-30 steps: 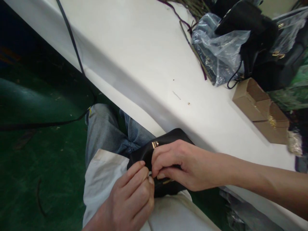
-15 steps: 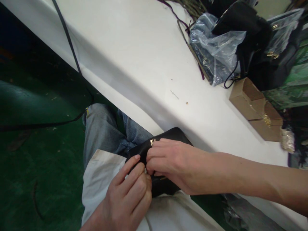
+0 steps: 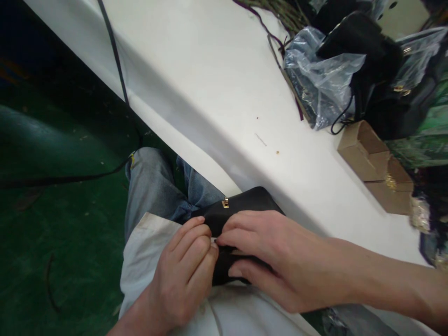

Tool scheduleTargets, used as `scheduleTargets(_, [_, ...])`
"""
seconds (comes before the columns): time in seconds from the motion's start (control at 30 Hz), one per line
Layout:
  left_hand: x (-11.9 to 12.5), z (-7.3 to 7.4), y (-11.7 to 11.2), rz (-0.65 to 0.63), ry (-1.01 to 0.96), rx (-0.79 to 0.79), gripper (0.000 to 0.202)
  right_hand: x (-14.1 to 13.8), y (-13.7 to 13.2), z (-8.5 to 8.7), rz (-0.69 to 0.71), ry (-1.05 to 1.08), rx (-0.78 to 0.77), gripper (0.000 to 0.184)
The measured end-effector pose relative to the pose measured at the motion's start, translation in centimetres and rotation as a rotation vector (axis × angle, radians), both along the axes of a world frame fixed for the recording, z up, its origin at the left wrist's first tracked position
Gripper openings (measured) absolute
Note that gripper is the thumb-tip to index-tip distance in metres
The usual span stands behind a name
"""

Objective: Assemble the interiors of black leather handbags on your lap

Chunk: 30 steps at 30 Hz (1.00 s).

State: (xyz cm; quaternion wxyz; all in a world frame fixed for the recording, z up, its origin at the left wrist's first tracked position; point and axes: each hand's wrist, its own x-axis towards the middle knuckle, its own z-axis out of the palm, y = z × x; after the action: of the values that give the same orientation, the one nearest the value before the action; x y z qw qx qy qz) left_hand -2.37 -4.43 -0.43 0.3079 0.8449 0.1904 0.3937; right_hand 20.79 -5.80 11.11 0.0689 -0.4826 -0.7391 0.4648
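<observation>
A small black bag (image 3: 245, 203) with a gold clasp (image 3: 225, 203) lies on my lap, against the edge of the white table (image 3: 210, 88). My left hand (image 3: 182, 275) has its fingers curled and pinches the bag's near left edge. My right hand (image 3: 276, 254) lies over the bag, its fingertips pressed to the same spot and its thumb under the bag's side. The two hands' fingertips meet at a small pale part that is too small to name. Most of the bag's lower half is hidden by my hands.
At the table's far right lie clear plastic bags (image 3: 318, 79) holding dark goods, black bags (image 3: 378, 60) and open cardboard boxes (image 3: 374, 161) with gold hardware. A dark strap (image 3: 115, 56) hangs over the table's left edge to the green floor (image 3: 52, 224). My jeans (image 3: 154, 186) show below.
My right hand has slid down and flattened over the bag, which uncovered the gold clasp. My left hand's fingers have moved slightly up to meet it.
</observation>
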Motion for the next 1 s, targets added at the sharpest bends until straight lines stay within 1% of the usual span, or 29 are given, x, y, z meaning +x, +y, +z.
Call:
scheduleTargets(0.07, [0.3,0.5,0.3,0.022,-0.008,-0.03,0.023,0.0,-0.3,-0.2,-0.028,-0.009,0.019,0.022])
scheduleTargets(0.13, [0.6,0.7,0.4,0.04,-0.009,-0.059,0.026,-0.2,-0.6,-0.7,-0.062,-0.019,0.038,0.023])
scheduleTargets(0.23, [0.8,0.9,0.2,0.043,-0.002,-0.103,0.027,-0.7,-0.6,-1.4,-0.079,-0.06,0.066,0.012])
scheduleTargets(0.3, [0.7,1.1,0.2,0.051,-0.002,-0.138,0.028,-1.0,-0.4,-1.4,-0.061,-0.111,0.072,0.006])
scheduleTargets(0.37, [0.5,1.4,0.5,0.05,0.004,-0.17,0.027,-1.2,0.2,-1.1,-0.052,-0.135,0.049,0.005])
scheduleTargets(0.43, [0.1,1.7,1.2,-0.003,0.045,-0.183,0.022,-1.3,0.8,-0.9,-0.046,-0.116,0.013,0.009])
scheduleTargets(0.5, [-0.6,2.0,2.2,-0.119,0.135,-0.169,0.014,-1.4,1.3,-0.9,-0.03,-0.088,-0.023,0.012])
scheduleTargets(0.57, [-1.5,2.2,3.3,-0.228,0.223,-0.133,0.005,-1.6,1.5,-1.0,-0.001,-0.105,-0.029,0.013])
scheduleTargets(0.6, [-1.9,2.3,4.0,-0.261,0.253,-0.116,0.006,-1.7,1.4,-1.1,0.02,-0.131,-0.016,0.011])
scheduleTargets(0.67, [-2.7,2.5,5.4,-0.302,0.272,-0.117,0.017,-2.0,0.9,-1.2,0.073,-0.192,0.064,0.007])
scheduleTargets(0.73, [-3.3,3.0,6.9,-0.336,0.23,-0.184,0.028,-2.2,0.0,-1.2,0.124,-0.239,0.175,0.009])
scheduleTargets(0.77, [-3.5,3.2,7.6,-0.355,0.194,-0.229,0.031,-2.4,-0.6,-1.1,0.139,-0.255,0.223,0.011])
scheduleTargets(0.8, [-3.4,3.4,8.3,-0.369,0.157,-0.268,0.028,-2.5,-1.1,-1.0,0.141,-0.27,0.266,0.012])
scheduleTargets(0.87, [-2.8,3.9,9.2,-0.386,0.105,-0.325,0.023,-2.8,-2.2,-0.8,0.121,-0.3,0.327,0.017])
scheduleTargets(0.9, [-2.2,4.0,9.5,-0.389,0.099,-0.343,0.024,-3.0,-2.7,-0.7,0.103,-0.313,0.359,0.02])
scheduleTargets(0.93, [-1.5,4.2,9.7,-0.391,0.111,-0.349,0.026,-3.2,-3.1,-0.7,0.088,-0.325,0.39,0.022])
scheduleTargets(1.0, [0.2,4.5,9.9,-0.396,0.205,-0.312,0.026,-3.6,-4.0,-0.5,0.063,-0.346,0.436,0.024])
